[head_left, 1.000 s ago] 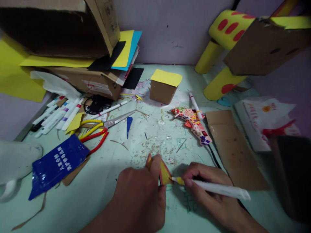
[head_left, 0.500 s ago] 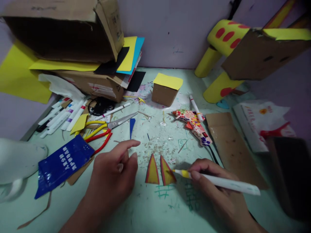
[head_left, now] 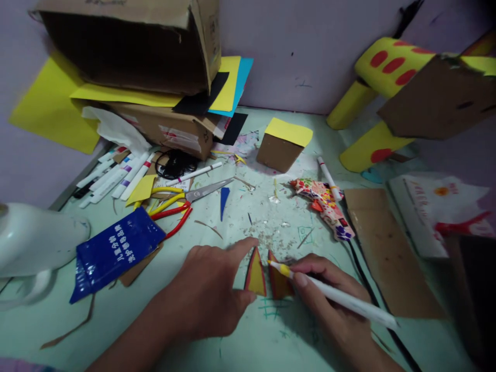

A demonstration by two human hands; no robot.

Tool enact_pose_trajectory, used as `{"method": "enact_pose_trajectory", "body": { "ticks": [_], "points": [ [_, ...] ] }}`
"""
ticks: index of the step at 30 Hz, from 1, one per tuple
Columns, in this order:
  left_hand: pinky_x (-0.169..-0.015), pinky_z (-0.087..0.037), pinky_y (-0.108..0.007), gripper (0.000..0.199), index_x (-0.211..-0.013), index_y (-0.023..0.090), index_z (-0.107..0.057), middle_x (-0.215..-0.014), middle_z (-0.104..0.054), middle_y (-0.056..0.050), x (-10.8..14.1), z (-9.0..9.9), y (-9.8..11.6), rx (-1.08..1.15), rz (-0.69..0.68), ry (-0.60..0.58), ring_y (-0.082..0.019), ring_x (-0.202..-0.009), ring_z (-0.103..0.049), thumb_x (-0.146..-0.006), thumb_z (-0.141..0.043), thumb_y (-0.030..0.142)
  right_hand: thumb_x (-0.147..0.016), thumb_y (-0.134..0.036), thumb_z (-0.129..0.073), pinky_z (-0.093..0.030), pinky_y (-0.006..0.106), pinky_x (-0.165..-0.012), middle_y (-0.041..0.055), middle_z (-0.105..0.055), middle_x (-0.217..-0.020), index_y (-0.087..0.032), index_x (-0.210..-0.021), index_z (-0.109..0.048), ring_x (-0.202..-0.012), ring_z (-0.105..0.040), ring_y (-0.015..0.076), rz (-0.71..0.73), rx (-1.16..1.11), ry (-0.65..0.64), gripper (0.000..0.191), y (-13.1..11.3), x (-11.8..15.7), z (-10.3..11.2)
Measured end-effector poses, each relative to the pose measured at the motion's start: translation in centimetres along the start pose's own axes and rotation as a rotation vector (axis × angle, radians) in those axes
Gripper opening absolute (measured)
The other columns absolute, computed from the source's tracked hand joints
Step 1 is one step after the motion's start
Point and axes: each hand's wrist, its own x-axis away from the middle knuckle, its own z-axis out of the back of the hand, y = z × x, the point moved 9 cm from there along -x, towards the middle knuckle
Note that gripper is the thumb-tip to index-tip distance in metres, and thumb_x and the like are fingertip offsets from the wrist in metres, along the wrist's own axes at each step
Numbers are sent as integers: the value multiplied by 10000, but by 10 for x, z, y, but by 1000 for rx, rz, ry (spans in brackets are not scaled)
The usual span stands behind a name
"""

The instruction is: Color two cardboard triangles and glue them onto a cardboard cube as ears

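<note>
Two small yellow triangles with red borders lie side by side on the table. My left hand (head_left: pixel 211 289) spans the left triangle (head_left: pixel 256 276), index fingertip at its point and thumb at its lower corner. In my right hand (head_left: pixel 333 299) is a white marker (head_left: pixel 349 301) with a yellow tip end, held like a pen. The marker's nib is over the upper part of the right triangle (head_left: pixel 279 281), whose right side is partly covered by the marker and fingers. Green pen lines (head_left: pixel 273 308) mark the tabletop just below the triangles.
Scissors (head_left: pixel 201 192), a blue packet (head_left: pixel 120 248) and a white mug (head_left: pixel 39 243) are left. Beyond are markers (head_left: pixel 112 178), cardboard boxes (head_left: pixel 186 137) and a yellow-topped block (head_left: pixel 281 152). On the right are a flowered glue gun (head_left: pixel 321 204), a cardboard strip (head_left: pixel 391 248) and a spotted yellow cardboard figure (head_left: pixel 391 67).
My left hand has moved right and down onto the left triangle, its thumb and index finger spreading. The marker's nib has shifted to the upper part of the right triangle. The view has turned slightly left.
</note>
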Motion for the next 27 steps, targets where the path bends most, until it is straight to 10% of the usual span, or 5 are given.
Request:
{"method": "enact_pose_trajectory", "body": {
  "ticks": [27],
  "points": [
    [-624,-461,-418,539,-1262,309,-376,-748,-691,-10,-3,-8,5,-102,-13,30,-307,-692,-665,-753,-543,375,-792,-163,-563,-434,204,-492,-16,-640,-601,-182,-725,-631,-501,-582,101,301,68,-266,97,-33,2,-25]
  ]
}}
